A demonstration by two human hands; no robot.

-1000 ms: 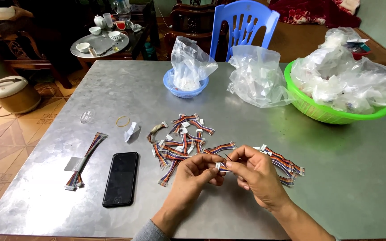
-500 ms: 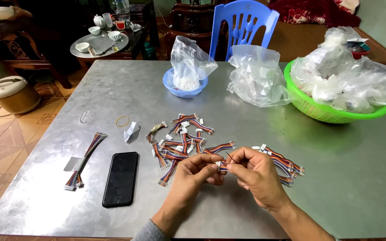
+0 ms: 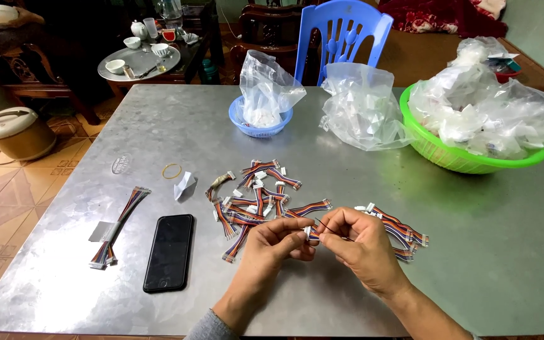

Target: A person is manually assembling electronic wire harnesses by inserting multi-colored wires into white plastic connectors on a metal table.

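- The left hand and the right hand meet over the near middle of the grey metal desk, each grip pinched together on the same short multicoloured ribbon cable with a small white plastic connector; the connector shows between the two thumbs.
- A thin dark wire or pin sticks up from the right hand's fingers, just beside the connector; whether it is part of the cable cannot be told.
- The cable looks very light and limp, so it should bend wherever it is unsupported. The white connector is the only stiff part and seems the better place to pinch; the fine wires look fragile at the joint.
- Just far of the hands lies a loose heap of similar striped cables, with a second smaller pile touching the right hand's far side.
- On the left near side lie a black smartphone and a longer bundled cable.
- At the far right stands a green plastic basket full of clear bags.
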